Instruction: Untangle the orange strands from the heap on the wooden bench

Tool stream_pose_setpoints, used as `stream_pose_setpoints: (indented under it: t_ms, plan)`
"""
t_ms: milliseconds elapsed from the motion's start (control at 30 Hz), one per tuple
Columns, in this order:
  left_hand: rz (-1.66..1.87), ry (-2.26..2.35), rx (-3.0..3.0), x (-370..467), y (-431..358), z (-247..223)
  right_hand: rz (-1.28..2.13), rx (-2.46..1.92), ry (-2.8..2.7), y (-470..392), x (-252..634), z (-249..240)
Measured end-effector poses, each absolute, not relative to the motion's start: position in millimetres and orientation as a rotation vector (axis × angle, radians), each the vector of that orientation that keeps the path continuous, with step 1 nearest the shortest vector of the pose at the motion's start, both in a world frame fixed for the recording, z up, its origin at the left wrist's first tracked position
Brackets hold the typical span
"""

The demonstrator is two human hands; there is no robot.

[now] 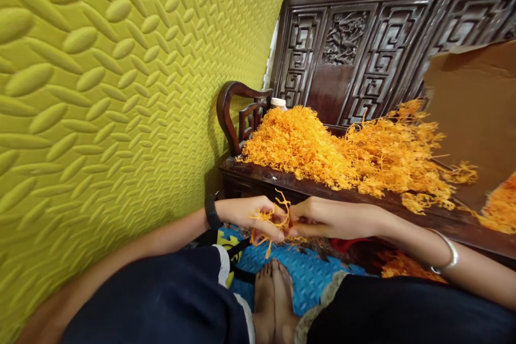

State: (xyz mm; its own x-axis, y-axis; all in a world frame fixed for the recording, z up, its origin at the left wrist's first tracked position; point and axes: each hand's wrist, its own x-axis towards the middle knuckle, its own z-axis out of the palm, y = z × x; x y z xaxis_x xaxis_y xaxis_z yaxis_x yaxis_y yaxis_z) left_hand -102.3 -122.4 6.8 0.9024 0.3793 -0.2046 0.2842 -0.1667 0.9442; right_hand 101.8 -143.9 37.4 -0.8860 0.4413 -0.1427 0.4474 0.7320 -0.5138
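Observation:
My left hand (258, 218) is closed round an orange, thin-branched plastic sprig (264, 216), whose curly tips stick out above and below the fingers. My right hand (322, 218) meets it from the right, thumb and fingers pinched together at the sprig's edge. Exactly what lies between the right fingertips is hidden. Both hands are held over my lap, just before the dark wooden bench (266, 172). On the seat, a large heap of similar orange sprigs (298, 142) spreads to the right, looser and more branched there.
A yellow embossed foam wall (133, 91) rises close on the left. Brown cardboard (475, 113) leans on the carved backrest (346, 37). A white-lidded jar (278, 102) stands behind the heap. Blue foam matting (310, 274) lies under my feet, with more orange pieces (407, 266) low on the right.

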Motion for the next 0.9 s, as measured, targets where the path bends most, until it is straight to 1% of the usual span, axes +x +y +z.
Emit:
stream_pose_setpoints:
  t_ms: [200, 333, 467, 567, 633, 700, 767, 833, 900]
  plan:
    - [-0.007, 0.427, 1.758, -98.0, -125.0, 13.8, -1.222, 0.579, 2.782, -145.9, 111.7, 39.7]
    - [-0.066, 0.424, 1.811, -86.8, -130.7, 16.5, -1.365, 0.471, 2.679, -145.7, 114.8, 39.0]
    - [-0.081, 0.392, 1.811, -78.4, -133.8, 16.0, -1.435, 0.459, 2.591, -146.0, 118.8, 36.6]
    - [-0.116, 0.379, 1.793, -87.2, -130.6, 14.4, -1.423, 0.389, 2.427, -147.2, 132.2, 37.0]
    - [-0.065, 0.415, 1.755, -98.7, -126.8, 12.9, -1.381, 0.474, 2.382, -146.5, 145.6, 38.9]
    - [0.128, 0.463, 1.652, -108.0, -123.9, 11.6, -1.299, 0.748, 2.537, -142.0, 158.3, 40.9]
    - [0.241, 0.499, 1.574, -110.3, -123.0, 11.3, -1.087, 1.085, 2.811, -131.6, 167.2, 41.0]
    - [0.299, 0.519, 1.561, -105.7, -123.7, 12.1, -0.682, 1.330, 3.022, -115.5, 172.6, 37.5]
    - [0.362, 0.498, 1.577, -98.4, -124.8, 13.0, -0.124, 1.524, 3.077, -95.5, 177.3, 30.3]
